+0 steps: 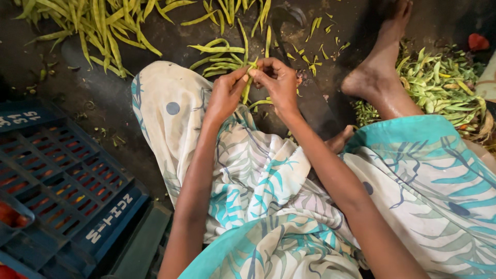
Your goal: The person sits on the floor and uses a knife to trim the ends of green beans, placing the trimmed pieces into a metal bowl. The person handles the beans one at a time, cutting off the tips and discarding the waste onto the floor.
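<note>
My left hand [225,94] and my right hand [279,81] meet in front of my knees, both pinching one long green bean pod [248,86] that hangs down between the fingertips. Just beyond the hands lie a few loose green pods [219,51] on the dark floor. A large heap of whole pods [98,23] spreads across the top left. My lap is covered by white and teal leaf-print cloth [268,186].
A dark blue slatted plastic crate [57,175] stands at the lower left. A pile of green pods and trimmings [444,82] lies at the right, beside my bare foot [380,67]. Small cut bean tips [318,54] dot the floor.
</note>
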